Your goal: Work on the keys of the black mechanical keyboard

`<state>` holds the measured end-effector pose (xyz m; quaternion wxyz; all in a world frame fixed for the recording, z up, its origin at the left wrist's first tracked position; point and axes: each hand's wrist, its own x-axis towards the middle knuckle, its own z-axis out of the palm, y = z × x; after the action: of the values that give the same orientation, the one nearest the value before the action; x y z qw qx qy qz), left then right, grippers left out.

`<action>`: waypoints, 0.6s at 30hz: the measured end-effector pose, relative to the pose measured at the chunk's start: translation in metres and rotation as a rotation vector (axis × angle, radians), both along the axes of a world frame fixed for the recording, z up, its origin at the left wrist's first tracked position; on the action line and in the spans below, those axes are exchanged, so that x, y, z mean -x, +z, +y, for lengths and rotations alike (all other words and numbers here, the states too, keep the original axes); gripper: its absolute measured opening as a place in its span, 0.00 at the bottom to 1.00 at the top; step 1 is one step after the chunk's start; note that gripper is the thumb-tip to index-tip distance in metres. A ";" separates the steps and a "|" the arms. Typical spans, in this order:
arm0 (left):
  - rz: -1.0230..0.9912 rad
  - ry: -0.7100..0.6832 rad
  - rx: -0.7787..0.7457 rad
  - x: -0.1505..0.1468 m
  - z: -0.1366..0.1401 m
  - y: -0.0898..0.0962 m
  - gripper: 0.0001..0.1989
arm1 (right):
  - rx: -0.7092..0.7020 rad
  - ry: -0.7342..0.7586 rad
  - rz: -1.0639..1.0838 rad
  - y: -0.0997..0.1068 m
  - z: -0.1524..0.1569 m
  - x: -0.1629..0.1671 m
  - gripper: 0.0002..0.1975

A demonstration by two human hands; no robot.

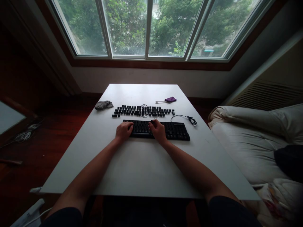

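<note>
A black keyboard [170, 130] lies across the middle of the white table. My left hand [124, 130] is closed at its left end, fingers curled at the edge. Over the middle of the keys, my right hand [158, 130] is pinched round a small dark piece [152, 121] that looks like a keycap; the fingers partly hide it. Just beyond the keyboard, loose black keycaps [132, 110] are spread in rows. Thin wire loops [144, 106] show among them.
Behind the keyboard lies a coiled black cable [192, 121]. A grey cloth [103, 105] rests at the table's left edge, and a purple pouch [170, 99] with a thin stick is farther back. A light sofa [243, 138] stands at the right, below a window [146, 28].
</note>
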<state>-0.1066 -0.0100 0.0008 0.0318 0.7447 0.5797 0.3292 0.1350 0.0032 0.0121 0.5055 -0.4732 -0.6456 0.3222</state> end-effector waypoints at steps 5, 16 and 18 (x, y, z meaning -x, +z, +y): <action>-0.008 -0.203 0.030 -0.007 -0.008 0.002 0.11 | 0.022 0.042 0.032 0.004 -0.004 -0.001 0.14; -0.058 -0.399 0.105 -0.005 -0.002 0.002 0.23 | 0.046 0.240 -0.040 0.003 0.017 0.011 0.10; -0.107 -0.405 0.140 -0.006 0.003 0.001 0.24 | 0.032 0.294 -0.082 0.003 0.022 0.012 0.10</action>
<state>-0.1008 -0.0075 0.0022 0.1795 0.8233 0.4373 0.3143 0.1229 0.0252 0.0154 0.4185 -0.3942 -0.7226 0.3837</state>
